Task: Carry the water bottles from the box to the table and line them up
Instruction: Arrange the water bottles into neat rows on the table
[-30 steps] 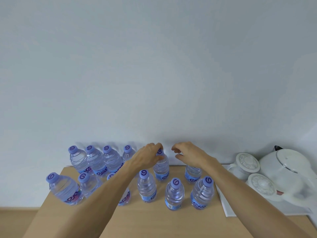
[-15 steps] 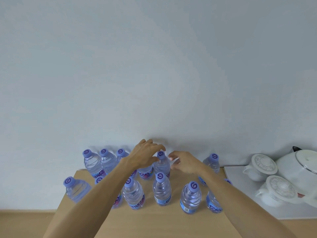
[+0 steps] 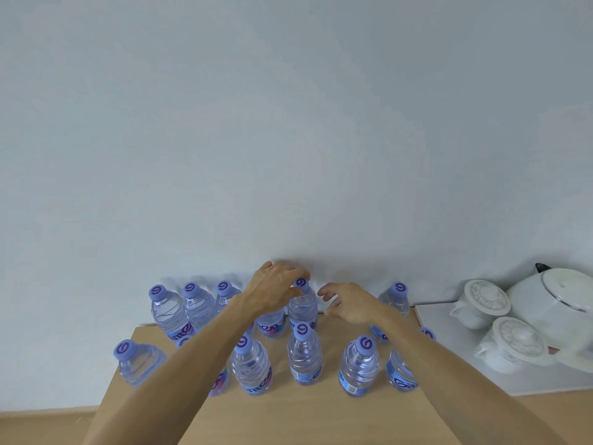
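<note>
Now | left hand grip: clasps back-row bottle neck | right hand: loose, empty, beside it

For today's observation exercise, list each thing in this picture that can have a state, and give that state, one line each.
Left hand: fingers curled round the neck of a back-row bottle.
Held bottle: upright, capped, on the table.
Right hand: fingers loosely curled, holding nothing, beside the held bottle.
Front-row bottles: upright, capped.
Table: carries two rows of bottles.
Teapot: lid on.
Lidded cups: covered.

White kettle, 2 lidded pots, tray.
</note>
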